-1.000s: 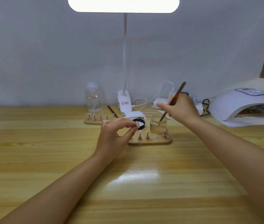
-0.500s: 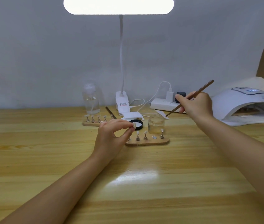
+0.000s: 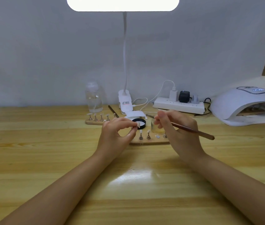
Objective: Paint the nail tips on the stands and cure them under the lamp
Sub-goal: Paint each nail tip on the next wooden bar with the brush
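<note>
My left hand (image 3: 117, 133) pinches a small white nail tip (image 3: 138, 125) between thumb and forefinger, above the near wooden stand (image 3: 149, 141). That stand carries a few upright nail tips (image 3: 140, 132) on metal pegs. My right hand (image 3: 177, 129) grips a brown brush (image 3: 191, 131), its handle pointing right and its bristle end aimed left past a small glass jar (image 3: 157, 129). A second wooden stand (image 3: 94, 122) with several nail tips sits further back on the left. The white curing lamp (image 3: 248, 106) stands at the far right with a wooden stand inside its opening.
A black-rimmed lid (image 3: 140, 123) and a white paper (image 3: 135, 114) lie behind my left hand. A clear bottle (image 3: 94, 97), the desk lamp's clip base (image 3: 125, 101), a power strip (image 3: 178, 105) with plugs and cables line the back wall. Another brush (image 3: 113, 110) lies beside the bottle.
My right hand lifted the brush out of the jar, swung up to the right, then came down and left beside my left hand. The left hand kept its hold on the nail tip.
</note>
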`<state>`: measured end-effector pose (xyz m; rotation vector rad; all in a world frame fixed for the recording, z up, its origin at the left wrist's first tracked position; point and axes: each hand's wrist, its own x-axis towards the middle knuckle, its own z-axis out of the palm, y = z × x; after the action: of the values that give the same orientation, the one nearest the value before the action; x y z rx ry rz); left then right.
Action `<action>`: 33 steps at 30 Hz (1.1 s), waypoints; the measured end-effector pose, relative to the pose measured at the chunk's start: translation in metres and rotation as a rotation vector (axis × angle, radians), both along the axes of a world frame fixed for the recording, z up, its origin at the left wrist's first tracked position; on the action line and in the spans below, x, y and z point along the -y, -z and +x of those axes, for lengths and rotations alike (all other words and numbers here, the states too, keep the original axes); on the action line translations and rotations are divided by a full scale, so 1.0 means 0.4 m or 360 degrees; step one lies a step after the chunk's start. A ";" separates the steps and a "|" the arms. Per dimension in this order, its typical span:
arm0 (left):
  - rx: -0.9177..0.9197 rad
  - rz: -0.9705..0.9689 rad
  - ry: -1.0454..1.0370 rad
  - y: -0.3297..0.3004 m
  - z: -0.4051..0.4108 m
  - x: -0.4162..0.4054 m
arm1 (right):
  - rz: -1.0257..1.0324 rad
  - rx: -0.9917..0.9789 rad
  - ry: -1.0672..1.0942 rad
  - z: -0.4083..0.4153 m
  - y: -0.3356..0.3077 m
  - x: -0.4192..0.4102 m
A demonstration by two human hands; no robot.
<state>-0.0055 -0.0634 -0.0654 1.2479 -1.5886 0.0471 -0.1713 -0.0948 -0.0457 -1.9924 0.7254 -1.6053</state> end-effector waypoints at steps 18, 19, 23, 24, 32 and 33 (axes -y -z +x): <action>0.0001 0.0024 0.0084 0.005 0.004 0.007 | 0.0041 -0.0041 -0.0096 0.016 0.007 0.002; 0.0001 0.0023 0.0095 0.005 0.005 0.008 | 0.0089 -0.0045 -0.0107 0.017 0.008 0.002; 0.0008 0.0023 0.0100 0.007 0.007 0.009 | 0.0155 0.0022 -0.0140 0.018 0.008 0.001; 0.0008 0.0024 0.0101 0.007 0.007 0.010 | 0.0103 0.0019 -0.0132 0.018 0.008 0.002; -0.0015 0.0046 0.0090 0.006 0.004 0.008 | 0.0074 -0.0004 -0.0126 0.018 0.004 0.000; -0.0016 0.0045 0.0088 0.006 0.004 0.007 | 0.0031 -0.0018 -0.0118 0.018 0.004 0.001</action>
<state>-0.0038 -0.0664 -0.0678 1.2236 -1.6190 -0.0167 -0.1642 -0.0951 -0.0472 -1.9926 0.6605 -1.5399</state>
